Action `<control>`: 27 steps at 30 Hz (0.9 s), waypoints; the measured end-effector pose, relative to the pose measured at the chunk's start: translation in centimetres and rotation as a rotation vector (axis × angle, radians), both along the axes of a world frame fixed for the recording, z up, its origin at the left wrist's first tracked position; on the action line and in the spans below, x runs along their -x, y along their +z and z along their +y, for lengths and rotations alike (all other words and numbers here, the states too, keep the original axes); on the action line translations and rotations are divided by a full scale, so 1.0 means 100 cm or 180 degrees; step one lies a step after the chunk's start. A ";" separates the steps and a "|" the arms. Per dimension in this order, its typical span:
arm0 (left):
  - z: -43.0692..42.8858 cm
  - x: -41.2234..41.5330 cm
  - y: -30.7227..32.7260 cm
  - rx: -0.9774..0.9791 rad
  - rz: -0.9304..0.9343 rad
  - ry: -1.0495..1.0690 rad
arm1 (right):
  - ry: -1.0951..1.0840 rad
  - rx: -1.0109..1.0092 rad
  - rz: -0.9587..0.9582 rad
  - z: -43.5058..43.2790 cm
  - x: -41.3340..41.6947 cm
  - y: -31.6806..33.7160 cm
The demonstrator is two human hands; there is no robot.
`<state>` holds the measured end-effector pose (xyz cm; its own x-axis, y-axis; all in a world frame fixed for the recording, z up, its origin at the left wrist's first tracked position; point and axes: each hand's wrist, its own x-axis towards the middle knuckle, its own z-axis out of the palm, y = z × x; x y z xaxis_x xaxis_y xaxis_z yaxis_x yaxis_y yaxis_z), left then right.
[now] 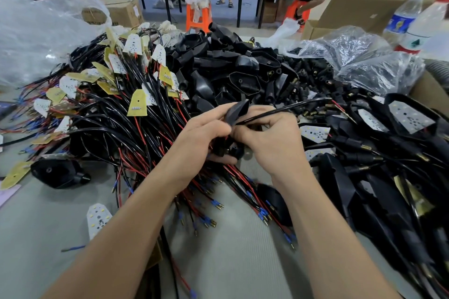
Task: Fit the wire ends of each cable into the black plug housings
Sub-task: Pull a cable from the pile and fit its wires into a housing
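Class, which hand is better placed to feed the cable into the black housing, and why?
Right: the right hand pinches the thin black cable beside the black plastic housing, which the left hand holds.

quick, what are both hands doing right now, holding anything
Left hand: closed, gripping a black plug housing.
Right hand: closed, pinching the black cable where it meets the housing.
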<state>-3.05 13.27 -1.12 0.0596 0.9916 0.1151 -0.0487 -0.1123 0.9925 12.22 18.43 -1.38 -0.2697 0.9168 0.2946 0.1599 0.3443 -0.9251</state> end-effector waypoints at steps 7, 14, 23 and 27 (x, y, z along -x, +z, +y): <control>0.000 0.002 -0.002 0.0152 -0.0014 0.0088 | -0.0558 0.0034 0.0395 0.000 0.004 0.002; 0.004 0.005 -0.007 0.0021 0.0117 0.1055 | -0.1136 0.0116 0.0289 0.002 0.001 0.001; 0.006 0.008 -0.005 0.0593 -0.0135 0.0597 | -0.0435 0.1046 0.1094 0.005 0.001 0.006; 0.005 0.008 -0.006 0.0427 -0.0159 0.0879 | -0.0748 0.1056 0.1406 0.006 -0.003 0.010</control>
